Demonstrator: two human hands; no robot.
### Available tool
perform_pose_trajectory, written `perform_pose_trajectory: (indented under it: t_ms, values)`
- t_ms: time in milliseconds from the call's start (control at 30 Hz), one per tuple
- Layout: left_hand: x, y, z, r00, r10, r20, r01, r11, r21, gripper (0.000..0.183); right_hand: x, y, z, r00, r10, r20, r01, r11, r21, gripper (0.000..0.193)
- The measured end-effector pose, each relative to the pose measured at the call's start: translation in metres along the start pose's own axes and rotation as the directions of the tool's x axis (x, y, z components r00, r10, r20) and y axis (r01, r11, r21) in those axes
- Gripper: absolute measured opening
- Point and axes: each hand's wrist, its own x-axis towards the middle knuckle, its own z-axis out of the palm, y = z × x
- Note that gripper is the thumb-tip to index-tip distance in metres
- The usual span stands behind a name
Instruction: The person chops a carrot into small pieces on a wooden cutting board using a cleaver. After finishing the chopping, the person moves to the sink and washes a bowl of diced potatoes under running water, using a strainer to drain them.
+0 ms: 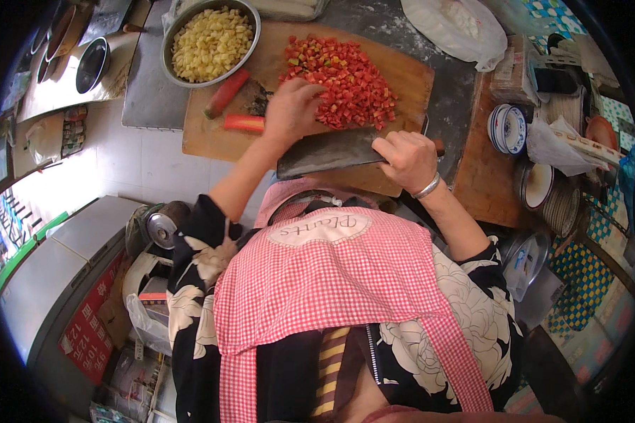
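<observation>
A metal bowl [166, 56] overlaps the far-left corner of your board [410, 79]; 2 red pieces [227, 93] lie nearby. Your half-curled left hand [291, 113] meets the red dice [351, 88] toward the far edge, its hold unclear; your right hand [410, 158] clenches the cleaver [324, 153] by the near edge.

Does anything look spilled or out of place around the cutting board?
Yes: white powder lies scattered on the dark worktop beyond the cutting board, beside the white plastic bag. It looks spilled, being loose outside any container.
</observation>
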Motion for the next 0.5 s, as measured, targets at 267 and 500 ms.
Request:
perform_pose_trajectory:
  t_ms: [267,500]
  values:
    - [-0.094,-0.067,-0.072,0.997,0.027,-0.078,0.002,0.934,0.356,0.035,-0.034,-0.021,0.028,0.857,0.258,0.446,-0.389,0.892,0.231,0.023]
    - [-0.117,-0.065,-0.045,0.998,0.055,-0.032,-0.04,0.935,0.353,0.035,-0.011,-0.018,0.03,0.846,0.493,0.202,-0.52,0.847,0.109,0.028]
